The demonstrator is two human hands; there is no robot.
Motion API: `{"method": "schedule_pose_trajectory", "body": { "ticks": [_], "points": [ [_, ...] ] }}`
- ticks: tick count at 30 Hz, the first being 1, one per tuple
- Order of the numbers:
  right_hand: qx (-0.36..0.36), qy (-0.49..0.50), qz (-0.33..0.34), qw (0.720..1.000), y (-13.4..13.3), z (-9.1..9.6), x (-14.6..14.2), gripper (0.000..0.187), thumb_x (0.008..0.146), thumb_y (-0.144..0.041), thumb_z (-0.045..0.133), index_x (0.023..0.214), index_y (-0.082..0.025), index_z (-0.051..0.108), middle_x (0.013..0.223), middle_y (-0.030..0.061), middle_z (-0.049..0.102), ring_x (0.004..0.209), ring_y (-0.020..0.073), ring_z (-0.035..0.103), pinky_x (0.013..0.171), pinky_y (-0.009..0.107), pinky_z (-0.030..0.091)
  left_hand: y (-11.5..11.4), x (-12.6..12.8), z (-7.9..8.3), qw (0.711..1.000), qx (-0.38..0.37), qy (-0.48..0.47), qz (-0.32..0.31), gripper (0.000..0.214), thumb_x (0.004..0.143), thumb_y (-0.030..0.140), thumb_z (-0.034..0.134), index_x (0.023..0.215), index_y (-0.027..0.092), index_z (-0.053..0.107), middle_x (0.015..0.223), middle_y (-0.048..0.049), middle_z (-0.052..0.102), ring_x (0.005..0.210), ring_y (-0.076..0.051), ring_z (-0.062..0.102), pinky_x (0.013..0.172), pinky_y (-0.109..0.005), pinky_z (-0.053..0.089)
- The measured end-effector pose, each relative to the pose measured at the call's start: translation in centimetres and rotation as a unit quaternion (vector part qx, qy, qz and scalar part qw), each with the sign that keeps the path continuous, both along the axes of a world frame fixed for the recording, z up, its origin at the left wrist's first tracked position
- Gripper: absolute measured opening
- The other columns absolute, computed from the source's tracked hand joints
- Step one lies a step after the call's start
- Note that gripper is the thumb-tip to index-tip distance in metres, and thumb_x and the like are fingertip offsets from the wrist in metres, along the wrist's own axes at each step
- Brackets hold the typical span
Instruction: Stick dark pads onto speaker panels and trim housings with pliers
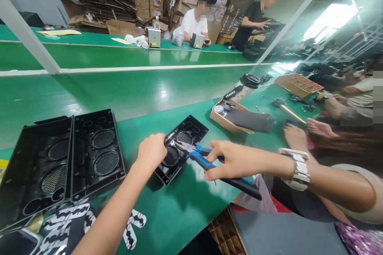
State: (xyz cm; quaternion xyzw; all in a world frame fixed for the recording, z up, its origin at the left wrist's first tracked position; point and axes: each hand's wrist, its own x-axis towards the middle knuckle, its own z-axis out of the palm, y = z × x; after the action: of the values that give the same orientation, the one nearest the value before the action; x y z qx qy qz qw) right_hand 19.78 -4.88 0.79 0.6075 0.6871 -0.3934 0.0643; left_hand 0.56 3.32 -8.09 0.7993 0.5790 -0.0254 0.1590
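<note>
Head view, one bench, items as seen:

- Speaker panel [183, 144]: small black plastic shell with round mesh grilles, lying at a slant on the green bench [167, 215] in front of the person
- Left hand [151, 152]: curled into a loose fist, gripping the near-left edge of the speaker panel and pinning it down
- Right hand [236, 160]: fingers wrapped round the handles of the pliers [201, 156], blue and black grips, thin nose laid over the panel between two grilles; watch [300, 170] on the wrist
- Step in hand, as judged: nose of the pliers working at a small fitting beside the mesh; whether it grips anything cannot be told. Such work calls for the panel held still and the tips kept off the mesh
- Two larger panels [98, 152], same kind, side by side to the left, untouched
- Cardboard tray [222, 122] beyond, holding dark parts
- Writing: black strip [233, 94] with white letters, apparently "COFFEE"; nothing else legible
- A co-worker's hand [295, 136] rests further along the bench
</note>
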Motion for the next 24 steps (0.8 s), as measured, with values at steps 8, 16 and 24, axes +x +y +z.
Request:
{"method": "schedule_pose_trajectory", "body": {
  "ticks": [8,16,24],
  "points": [
    [0.021,-0.004,0.021,1.000,1.0,-0.2,-1.9,0.034,0.068,-0.046,0.062,0.056,-0.016,0.050,0.076,0.0017,0.038,0.065,0.0124,0.039,0.049,0.024,0.026,-1.2,0.2,-0.8,0.999,0.050,-0.001,-0.007,0.030,0.080,0.016,0.033,0.089,0.022,0.061,0.084,-0.0075,0.067,0.078,-0.030,0.063,0.060,-0.037,0.048],
    [-0.048,-0.023,0.018,0.998,1.9,0.7,-2.5,0.037,0.071,-0.045,0.060,0.052,-0.018,0.044,0.053,-0.0043,0.026,0.046,0.0080,0.025,0.040,0.024,0.018,-1.4,0.4,-0.8,0.998,0.059,-0.002,-0.013,0.034,0.080,0.014,0.032,0.097,0.021,0.061,0.087,-0.0085,0.067,0.078,-0.031,0.063,0.061,-0.039,0.048],
    [-0.066,-0.013,0.025,0.997,2.6,1.1,-2.9,0.044,0.072,-0.041,0.059,0.050,-0.018,0.028,0.047,-0.0064,0.021,0.039,0.0057,0.019,0.035,0.024,0.014,-1.5,0.3,-0.9,0.998,0.066,0.001,-0.013,0.035,0.080,0.014,0.032,0.098,0.023,0.062,0.084,-0.0076,0.067,0.075,-0.031,0.063,0.058,-0.038,0.047]
  ]
}}
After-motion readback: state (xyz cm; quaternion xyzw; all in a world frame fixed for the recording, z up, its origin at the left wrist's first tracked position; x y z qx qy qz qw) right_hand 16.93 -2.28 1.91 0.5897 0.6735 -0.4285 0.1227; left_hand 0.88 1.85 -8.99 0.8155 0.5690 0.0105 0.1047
